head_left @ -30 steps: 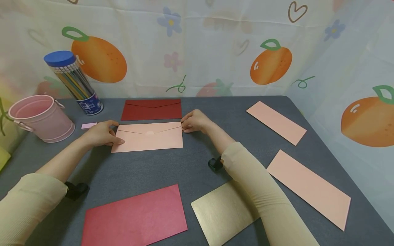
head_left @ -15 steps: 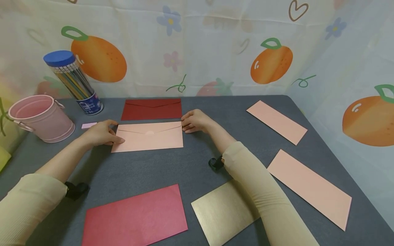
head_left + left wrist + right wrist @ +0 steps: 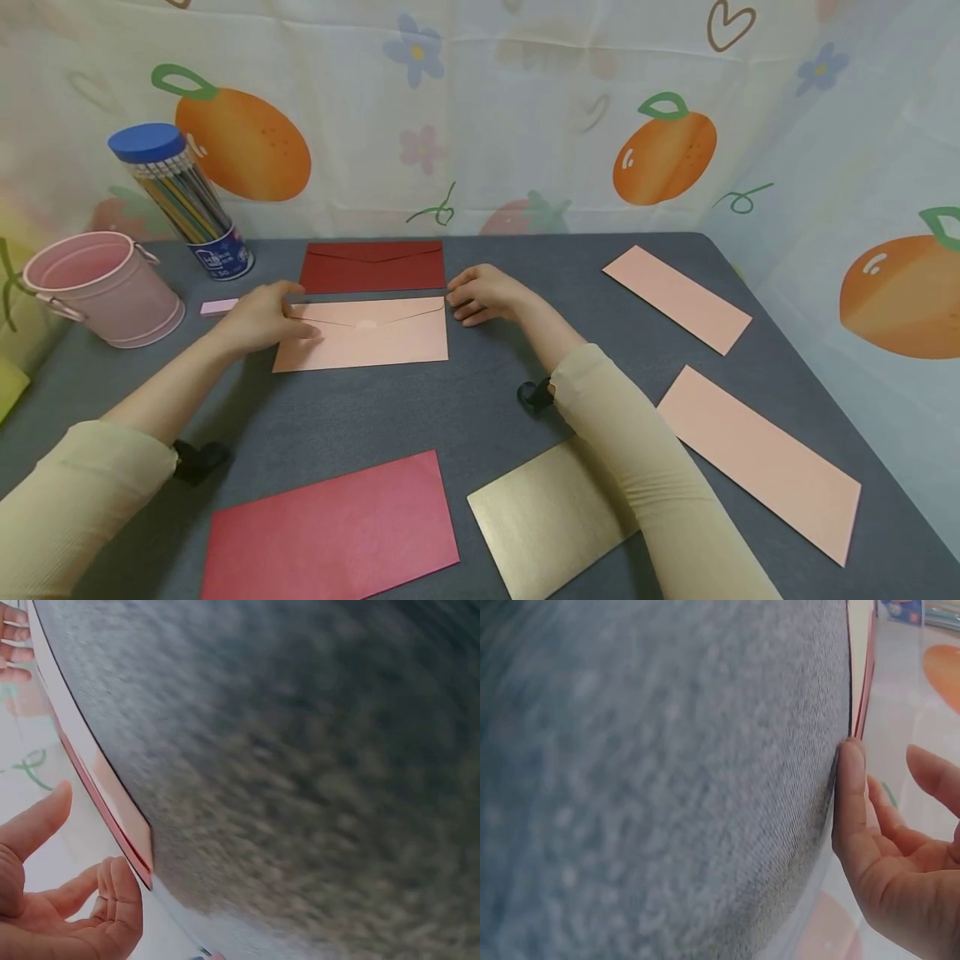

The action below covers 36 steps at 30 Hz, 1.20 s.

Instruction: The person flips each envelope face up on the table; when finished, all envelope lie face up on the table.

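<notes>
Apparently, the flapped pink envelope [image 3: 382, 343] lies flat, left hand [image 3: 258, 317] over its left end, fingers parted, right hand [image 3: 489, 295] loose at its right edge (touching, I can't tell); neither grips. I'd call it and the dark red envelope [image 3: 372, 275] behind done; rose piece [image 3: 333, 529], gold piece [image 3: 551, 517], far pink piece [image 3: 677, 300], near pink piece [image 3: 761, 467] remain.

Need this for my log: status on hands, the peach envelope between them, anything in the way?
Left hand over left end, right hand beside right edge. Peach envelope flat, flap side up. Nothing seen in the way; dark red envelope close behind.
</notes>
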Motion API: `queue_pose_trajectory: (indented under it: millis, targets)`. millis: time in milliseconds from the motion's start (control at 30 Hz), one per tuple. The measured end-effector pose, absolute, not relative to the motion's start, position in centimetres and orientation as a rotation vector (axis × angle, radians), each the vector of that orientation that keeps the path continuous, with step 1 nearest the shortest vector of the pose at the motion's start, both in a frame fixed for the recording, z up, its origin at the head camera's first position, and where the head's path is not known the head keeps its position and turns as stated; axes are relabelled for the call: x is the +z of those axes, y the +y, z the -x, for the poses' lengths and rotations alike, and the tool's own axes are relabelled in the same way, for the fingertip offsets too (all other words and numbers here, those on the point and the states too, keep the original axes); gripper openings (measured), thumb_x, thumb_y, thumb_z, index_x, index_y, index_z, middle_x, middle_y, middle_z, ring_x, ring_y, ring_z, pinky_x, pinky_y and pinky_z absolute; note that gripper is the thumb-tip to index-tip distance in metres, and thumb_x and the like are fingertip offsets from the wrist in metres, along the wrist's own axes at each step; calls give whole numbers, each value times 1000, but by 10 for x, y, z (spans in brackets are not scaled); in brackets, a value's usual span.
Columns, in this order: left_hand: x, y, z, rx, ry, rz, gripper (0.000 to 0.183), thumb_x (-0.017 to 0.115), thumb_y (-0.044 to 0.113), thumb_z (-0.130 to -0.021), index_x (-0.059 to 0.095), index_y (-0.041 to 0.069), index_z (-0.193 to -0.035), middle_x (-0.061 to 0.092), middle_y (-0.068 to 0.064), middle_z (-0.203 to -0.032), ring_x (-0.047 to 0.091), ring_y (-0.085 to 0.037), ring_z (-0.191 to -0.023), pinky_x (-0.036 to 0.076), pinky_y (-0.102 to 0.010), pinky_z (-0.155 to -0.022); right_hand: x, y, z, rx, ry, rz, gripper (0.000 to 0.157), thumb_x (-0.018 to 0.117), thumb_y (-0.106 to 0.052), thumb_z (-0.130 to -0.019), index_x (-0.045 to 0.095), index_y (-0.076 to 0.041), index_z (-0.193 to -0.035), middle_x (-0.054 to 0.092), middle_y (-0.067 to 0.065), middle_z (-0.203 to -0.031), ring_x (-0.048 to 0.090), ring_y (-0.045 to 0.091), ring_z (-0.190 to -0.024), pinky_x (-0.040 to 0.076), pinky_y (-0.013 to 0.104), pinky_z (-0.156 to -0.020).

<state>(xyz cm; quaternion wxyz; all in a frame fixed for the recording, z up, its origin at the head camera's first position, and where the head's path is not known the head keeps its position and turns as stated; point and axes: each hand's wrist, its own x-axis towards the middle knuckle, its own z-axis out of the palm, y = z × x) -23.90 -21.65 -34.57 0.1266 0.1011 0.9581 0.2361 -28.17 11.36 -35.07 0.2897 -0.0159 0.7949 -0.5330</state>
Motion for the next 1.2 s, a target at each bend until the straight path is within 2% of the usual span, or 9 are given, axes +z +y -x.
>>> queue_pose_trajectory:
  millis: [67,267,400,533,700,800,933,1200]
  targets:
    - [-343,-213,239,693,2807,-313,78,74,30,-86,38,-12,-142,59,-34,-116,59,-43,-103,50,-49,-81,-350,115,282,-1408,2127,57,42,61,-12,-97,51,-3,-138,62,14,-121,65,20,-91,59,35,-85]
    - [-337,-203,236,724,2822,-383,74,75,33,-85,44,-5,-141,61,-27,-114,62,-33,-96,45,-30,-70,-345,117,279,-1329,2160,137,43,61,-13,-97,52,-5,-138,62,15,-125,67,22,-96,58,34,-86]
    - [-333,-193,230,770,2778,-458,67,75,31,-86,48,-1,-138,61,-24,-116,62,-32,-99,46,-29,-71,-341,118,275,-1260,2184,212,41,62,-12,-96,53,-5,-136,62,14,-124,67,22,-98,58,34,-85]
    - [-331,-181,220,824,2698,-558,52,76,27,-86,56,0,-127,62,-18,-111,62,-28,-100,47,-30,-76,-341,119,271,-1170,2198,341,41,64,-15,-94,56,-5,-133,62,11,-120,66,23,-100,58,33,-85]
    - [-333,-163,205,909,2542,-660,35,77,17,-84,62,2,-111,65,-12,-101,62,-18,-90,51,-26,-76,-342,115,259,-1056,2174,555,38,65,-15,-93,57,-4,-129,67,9,-108,67,20,-97,58,31,-81]
    - [-336,-153,193,916,2456,-688,33,80,16,-81,63,2,-106,64,-10,-96,62,-14,-83,51,-24,-72,-343,110,248,-988,2135,674,37,66,-11,-91,58,-3,-127,69,8,-103,67,16,-92,58,29,-78]
    - [-339,-141,175,891,2359,-727,36,83,20,-78,63,3,-103,64,-8,-94,61,-12,-81,50,-23,-72,-344,104,235,-915,2087,790,36,69,-7,-89,59,-3,-124,70,9,-105,67,12,-87,55,25,-75]
    - [-341,-129,151,909,2242,-773,36,83,20,-78,66,4,-105,67,-7,-98,64,-8,-76,52,-21,-70,-345,99,215,-798,2026,984,34,74,-9,-86,63,-5,-118,72,10,-108,68,12,-95,54,20,-82]
